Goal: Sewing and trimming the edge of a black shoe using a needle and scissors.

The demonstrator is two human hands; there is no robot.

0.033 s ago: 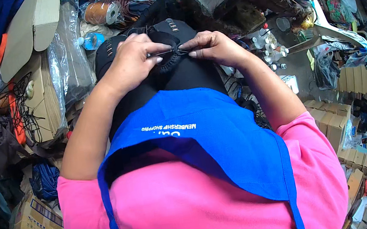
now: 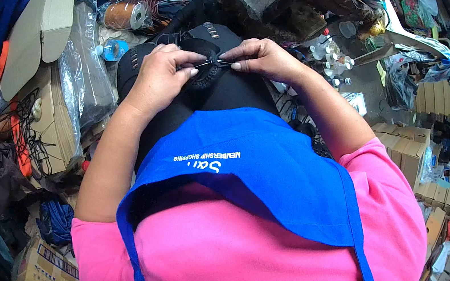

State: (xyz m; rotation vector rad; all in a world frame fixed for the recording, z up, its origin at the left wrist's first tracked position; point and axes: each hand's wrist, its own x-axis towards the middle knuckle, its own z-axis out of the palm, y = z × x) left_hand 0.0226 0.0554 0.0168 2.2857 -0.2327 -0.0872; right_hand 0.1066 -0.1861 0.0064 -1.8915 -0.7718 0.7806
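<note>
- Pinching a thin shiny item (image 2: pixel 201 64) in the left hand (image 2: pixel 161 73).
- Nearly closing the right hand (image 2: pixel 261 58); cannot tell on what.
- With black stitched piece (image 2: pixel 207 79) between both, over the lap (image 2: pixel 238 93).

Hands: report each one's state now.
Left hand: closed, pinching a thin strand at the black piece.
Right hand: closed, apparently pinching a strand there too.

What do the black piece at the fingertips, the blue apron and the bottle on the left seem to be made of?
Black piece: perhaps leather or cloth, dull; the ridged edge looks stitched, but the type stays unclear.
Blue apron: probably woven cloth, matte, since it folds softly.
Bottle: likely plastic, glossy, as it looks see-through with bright highlights.
</note>
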